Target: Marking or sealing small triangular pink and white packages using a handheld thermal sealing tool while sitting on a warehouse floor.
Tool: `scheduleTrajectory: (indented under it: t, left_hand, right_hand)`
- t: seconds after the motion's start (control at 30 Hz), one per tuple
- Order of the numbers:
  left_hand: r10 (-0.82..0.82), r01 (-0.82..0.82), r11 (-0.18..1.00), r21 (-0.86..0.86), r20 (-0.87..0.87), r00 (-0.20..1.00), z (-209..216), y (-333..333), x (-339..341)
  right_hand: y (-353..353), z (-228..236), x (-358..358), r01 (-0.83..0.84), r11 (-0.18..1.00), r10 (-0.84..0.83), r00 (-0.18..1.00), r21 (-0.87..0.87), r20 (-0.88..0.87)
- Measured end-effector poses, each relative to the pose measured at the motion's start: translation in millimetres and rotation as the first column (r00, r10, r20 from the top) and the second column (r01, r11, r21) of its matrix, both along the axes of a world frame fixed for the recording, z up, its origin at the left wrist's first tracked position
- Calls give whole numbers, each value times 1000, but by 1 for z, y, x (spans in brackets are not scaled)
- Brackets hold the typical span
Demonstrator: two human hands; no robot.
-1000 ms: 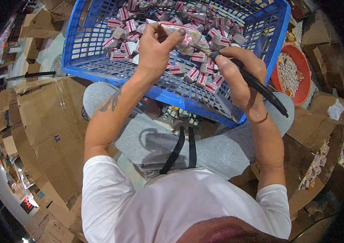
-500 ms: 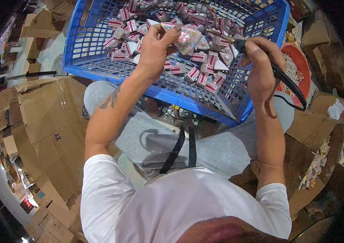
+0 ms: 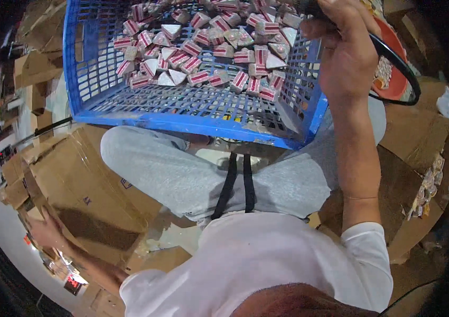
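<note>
Our left hand (image 3: 47,232) has swung away from above the blue basket (image 3: 193,124), where it held up a brightly speckled piece, and now reaches far out to our left, beside a large cardboard box (image 3: 71,174); we cannot tell whether it grips anything. Our right hand (image 3: 348,39) is curled around a black tool (image 3: 313,9), mostly hidden behind our fingers at the upper edge, and sits by the basket's right side. The tool's black cord (image 3: 412,75) loops out past our wrist. Inside the basket lie many striped wedges (image 3: 239,81), heaped loosely, some with white faces turned up. Right of it stands an orange-red bowl (image 3: 391,29) of small pale bits. Nearer us are our grey trousers (image 3: 156,164) and white shirt (image 3: 267,253).
</note>
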State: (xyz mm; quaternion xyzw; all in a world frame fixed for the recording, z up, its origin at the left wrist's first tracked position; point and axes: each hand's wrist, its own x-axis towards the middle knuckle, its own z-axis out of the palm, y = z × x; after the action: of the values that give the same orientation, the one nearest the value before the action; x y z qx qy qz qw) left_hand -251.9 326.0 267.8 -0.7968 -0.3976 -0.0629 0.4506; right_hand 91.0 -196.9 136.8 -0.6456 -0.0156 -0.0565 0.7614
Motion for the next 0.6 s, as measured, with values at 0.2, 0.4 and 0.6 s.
scheduleTrajectory:
  t: [0.2,0.4,0.6]
  left_hand:
    - [-504,610,99,-786,489,711,-180,-153,256]
    - [-922,-56,55,-997,-72,380,-467,-302,363]
    - [-869,-138,121,-983,-173,463,-539,-345,332]
  right_hand:
    - [5,-16,11,4,998,-3,1000,63,-24]
    - [-2,-21,16,50,998,-48,997,24,-60]
    - [-22,-38,10,104,987,-94,992,-123,79]
